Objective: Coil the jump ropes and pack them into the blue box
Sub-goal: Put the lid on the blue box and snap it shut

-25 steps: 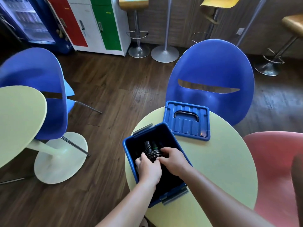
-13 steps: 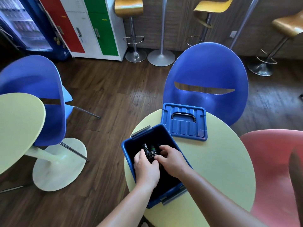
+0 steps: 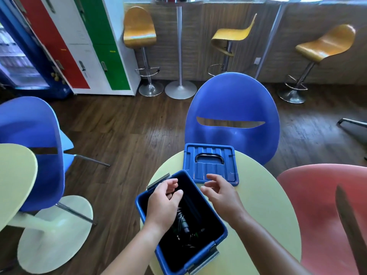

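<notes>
The blue box stands open on the round pale green table. Coiled black jump ropes lie on its dark floor. My left hand hovers over the box's left side, fingers loosely curled, holding nothing. My right hand is raised above the box's far right rim, fingers spread and relaxed, also holding nothing. The blue lid with a dark handle lies flat on the table just beyond the box, close to my right fingertips.
A blue chair stands behind the table and a pink chair at the right. At the left are another blue chair and a second green table. Bar stools line the back wall.
Both hands have lifted out of the box and let go of the ropes, which now lie inside. The camera tilted up, showing more of the room.
</notes>
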Motion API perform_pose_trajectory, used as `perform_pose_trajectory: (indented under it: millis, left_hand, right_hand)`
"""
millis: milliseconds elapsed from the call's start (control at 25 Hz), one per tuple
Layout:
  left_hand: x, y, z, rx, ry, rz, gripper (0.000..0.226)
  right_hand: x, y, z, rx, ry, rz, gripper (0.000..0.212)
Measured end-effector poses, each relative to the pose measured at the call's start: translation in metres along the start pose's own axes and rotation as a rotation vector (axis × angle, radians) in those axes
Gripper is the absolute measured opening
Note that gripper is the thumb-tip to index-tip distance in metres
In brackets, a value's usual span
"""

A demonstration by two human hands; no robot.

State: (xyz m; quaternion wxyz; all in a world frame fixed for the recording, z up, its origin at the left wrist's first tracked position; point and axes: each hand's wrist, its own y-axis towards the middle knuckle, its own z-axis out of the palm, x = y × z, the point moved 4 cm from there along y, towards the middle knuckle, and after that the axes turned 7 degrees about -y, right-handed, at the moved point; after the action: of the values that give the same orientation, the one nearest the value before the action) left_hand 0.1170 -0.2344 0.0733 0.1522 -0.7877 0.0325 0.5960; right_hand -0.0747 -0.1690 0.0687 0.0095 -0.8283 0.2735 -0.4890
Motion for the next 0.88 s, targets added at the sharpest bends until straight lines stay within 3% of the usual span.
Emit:
perform_pose_trajectory:
  millis: [240, 440, 560, 680, 880]
  left_hand:
    - [-0.038, 0.079, 0.038, 0.053, 0.239, 0.100, 0.032]
    - [-0.029, 0.154, 0.090, 0.175, 0.655, 0.049, 0.050]
    - [-0.010, 0.186, 0.110, 0.265, 0.883, -0.037, 0.038]
    - [0.008, 0.208, 0.121, 0.316, 0.960, -0.093, 0.021]
    - [0.031, 0.223, 0.129, 0.416, 0.980, -0.223, 0.029]
  right_hand:
    - [-0.011, 0.051, -0.042, -0.117, -0.010, 0.069, 0.046]
    - [-0.036, 0.113, -0.058, -0.109, -0.121, 0.167, 0.055]
    - [-0.062, 0.140, -0.055, -0.061, -0.207, 0.241, 0.061]
    - [-0.085, 0.158, -0.051, -0.030, -0.295, 0.306, 0.067]
    - [-0.113, 0.171, -0.043, 0.020, -0.306, 0.389, 0.075]
